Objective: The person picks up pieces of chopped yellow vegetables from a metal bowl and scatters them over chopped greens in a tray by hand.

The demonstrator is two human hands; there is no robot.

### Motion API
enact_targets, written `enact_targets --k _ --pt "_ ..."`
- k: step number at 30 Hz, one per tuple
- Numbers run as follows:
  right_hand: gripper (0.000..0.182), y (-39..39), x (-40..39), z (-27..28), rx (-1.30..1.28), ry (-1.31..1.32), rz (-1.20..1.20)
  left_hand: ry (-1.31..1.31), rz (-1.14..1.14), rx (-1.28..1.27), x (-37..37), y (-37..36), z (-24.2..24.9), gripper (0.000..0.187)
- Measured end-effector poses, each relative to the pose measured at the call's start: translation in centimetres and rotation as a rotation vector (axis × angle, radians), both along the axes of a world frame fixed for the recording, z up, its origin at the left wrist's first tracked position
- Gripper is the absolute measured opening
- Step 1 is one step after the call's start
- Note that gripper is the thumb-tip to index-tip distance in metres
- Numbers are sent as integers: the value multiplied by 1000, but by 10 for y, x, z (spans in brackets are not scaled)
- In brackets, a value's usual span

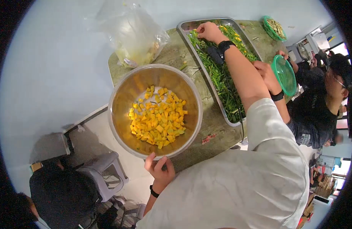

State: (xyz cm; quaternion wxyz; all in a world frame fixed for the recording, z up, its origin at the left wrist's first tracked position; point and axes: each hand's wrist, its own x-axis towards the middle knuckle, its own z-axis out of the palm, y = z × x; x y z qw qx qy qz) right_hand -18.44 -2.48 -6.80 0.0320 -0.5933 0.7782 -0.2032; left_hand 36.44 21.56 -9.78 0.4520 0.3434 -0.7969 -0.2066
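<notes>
The left hand [159, 171] is raised with palm turned up and fingers [150, 162] curled in a pinching grip, a dark band at its wrist. The right arm stretches far forward, its hand [209, 31] palm-down with fingertips bunched, a black watch on the wrist.

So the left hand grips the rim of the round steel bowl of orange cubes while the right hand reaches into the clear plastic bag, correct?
Not quite. The head view shows the right hand in the long steel tray of green stalks, not the clear plastic bag. The left hand does grip the round steel bowl of orange cubes.
</notes>
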Motion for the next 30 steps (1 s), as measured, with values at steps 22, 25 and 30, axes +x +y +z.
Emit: enact_targets --k 22,25,30 --pt "19 8 11 16 53 237 -71 -58 4 91 3 8 5 51" --pt "16 12 9 22 -51 182 -70 -56 15 59 2 8 6 50" --pt "15 12 5 29 -99 115 16 -18 15 25 -3 3 7 48"
